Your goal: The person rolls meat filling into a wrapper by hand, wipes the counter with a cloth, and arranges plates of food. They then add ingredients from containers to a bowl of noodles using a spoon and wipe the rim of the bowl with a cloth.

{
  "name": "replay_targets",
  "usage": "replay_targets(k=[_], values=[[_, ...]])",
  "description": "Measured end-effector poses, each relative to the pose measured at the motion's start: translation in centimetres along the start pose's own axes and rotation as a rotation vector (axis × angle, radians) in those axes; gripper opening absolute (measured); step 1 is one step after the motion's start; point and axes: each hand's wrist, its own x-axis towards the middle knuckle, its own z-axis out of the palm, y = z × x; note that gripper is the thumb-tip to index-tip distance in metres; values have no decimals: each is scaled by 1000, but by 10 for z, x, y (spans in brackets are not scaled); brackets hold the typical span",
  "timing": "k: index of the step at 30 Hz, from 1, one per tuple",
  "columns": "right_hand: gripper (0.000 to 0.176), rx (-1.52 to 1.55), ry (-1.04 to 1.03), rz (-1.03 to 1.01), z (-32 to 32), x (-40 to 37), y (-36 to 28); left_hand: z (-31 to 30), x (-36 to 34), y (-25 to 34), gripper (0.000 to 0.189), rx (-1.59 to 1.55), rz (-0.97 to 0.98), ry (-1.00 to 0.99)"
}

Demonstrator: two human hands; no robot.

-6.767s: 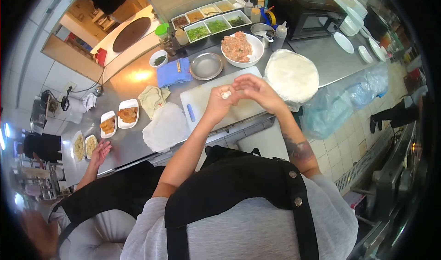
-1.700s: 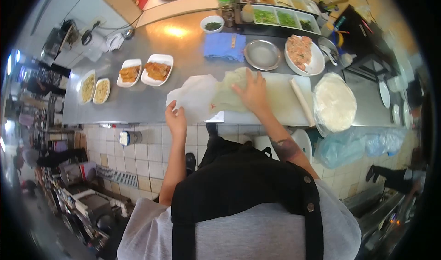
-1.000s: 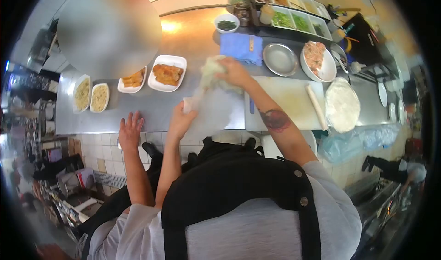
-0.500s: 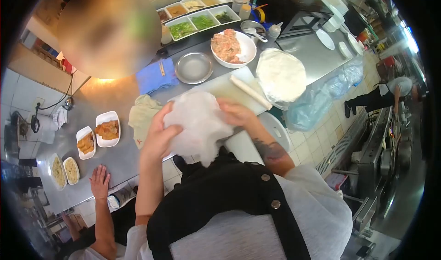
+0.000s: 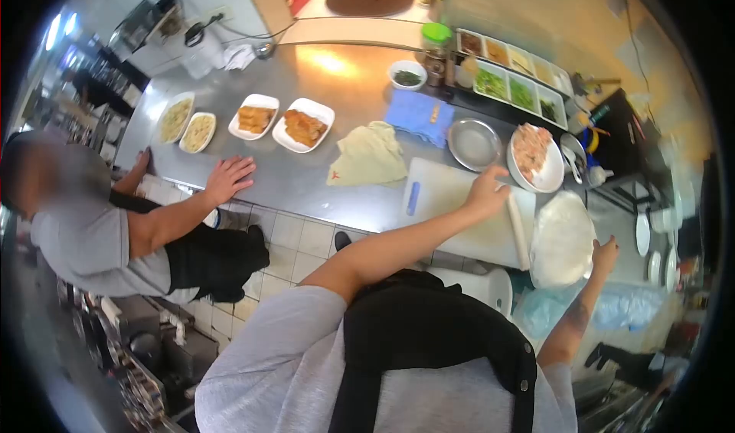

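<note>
While my right hand [image 5: 605,255] is at the edge of the white round [image 5: 563,238], I can't tell whether its bent fingers grip. My left hand [image 5: 487,196] curls loosely by the rolling pin [image 5: 518,230], contact unclear. Seemingly I'm reaching; lifting either calls for a pinch.

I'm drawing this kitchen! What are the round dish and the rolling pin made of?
The round dish looks like dull metal, being gray with a soft shine. The rolling pin is probably pale wood, though its grain doesn't show.
</note>
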Motion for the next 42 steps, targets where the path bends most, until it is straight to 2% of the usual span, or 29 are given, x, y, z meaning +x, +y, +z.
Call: replay_targets(k=[1, 3, 5, 6, 7, 9, 10, 11, 12, 13, 15, 17, 22, 24, 27, 29, 31, 32, 36, 39, 42], values=[[45, 11, -2, -26, 3, -1, -27, -27, -10, -2, 32, 17, -37, 12], [40, 429, 23, -317, 13, -11, -83, -81, -31, -7, 29, -61, -124, 47], [34, 648, 49, -459, -10, -36, -173, -131, -50, -40, 29, -71, -92, 191], [29, 748, 49, -504, -18, -51, -218, -162, -63, -24, 31, -95, -258, 200], [26, 883, -33, -528, -23, -62, -260, -188, -74, -38, 30, 98, -12, 317], [21, 928, 78, -627, -24, -85, -338, -237, -96, -18, 29, -14, -228, 444], [19, 976, -8, -602, -43, -97, -369, -264, -107, -28, 29, 81, -226, 479], [17, 923, -20, -608, -49, -101, -396, -280, -115, -7, 29, 3, -315, 519], [17, 900, -138, -509, -57, -107, -422, -298, -123, -1, 26, -20, -420, 579], [17, 877, -251, -407, -63, -109, -445, -315, -129, -2, 25, -21, -441, 610], [21, 894, -403, -322, -34, -106, -482, -345, -137, -7, 23, -30, -468, 623], [22, 791, -381, -319, -30, -112, -510, -370, -139, -13, 19, -65, -495, 661], [25, 595, -350, -283, -13, -106, -533, -411, -122, -13, 19, -93, -500, 590], [28, 698, -292, -131, -11, -90, -521, -422, -115, -12, 20, -118, -501, 577], [33, 633, -163, 14, 12, -66, -508, -440, -105, -12, 19, -124, -505, 525], [37, 597, -156, 49, 16, -50, -507, -449, -103, -15, 19, -118, -531, 529], [36, 534, -179, 184, 8, -44, -514, -457, -101, -16, 21, -118, -528, 548], [34, 530, -119, 176, 2, -46, -517, -461, -103, -15, 22, -114, -520, 560], [32, 543, -187, 50, -6, -58, -517, -470, -103, -24, 24, -124, -546, 595], [21, 350, -369, -73, -19, -91, -531, -466, -105, -27, 26, -141, -565, 637], [26, 290, -463, -105, 1, -99, -538, -455, -96, -28, 30, -173, -607, 661]])
